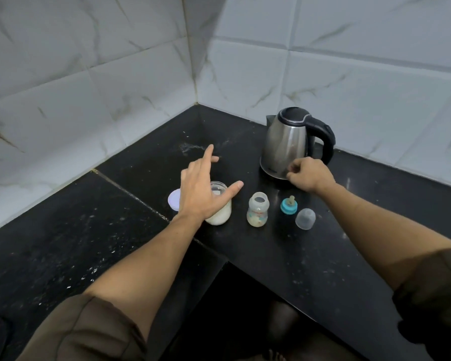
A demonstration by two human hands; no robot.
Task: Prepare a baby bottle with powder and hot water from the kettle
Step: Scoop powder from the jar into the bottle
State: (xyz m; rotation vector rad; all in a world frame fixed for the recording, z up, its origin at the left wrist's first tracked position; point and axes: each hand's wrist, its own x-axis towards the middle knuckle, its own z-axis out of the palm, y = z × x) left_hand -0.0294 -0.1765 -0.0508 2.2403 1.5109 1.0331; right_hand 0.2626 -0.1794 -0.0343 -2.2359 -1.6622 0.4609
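Observation:
An open jar of white powder stands on the black counter, partly hidden by my left hand, which hovers over it with fingers spread and holds nothing. The jar's white lid lies just left of it. To the right stands the small open baby bottle, with powder at its bottom. Its teal ring with the teat and the clear cap lie further right. My right hand is curled shut in front of the steel kettle, near its base, holding nothing I can see.
The counter forms an L-shaped corner against white marble-look tiled walls. A seam crosses the counter on the left. The counter's inner edge drops off near me, with a dark gap below it.

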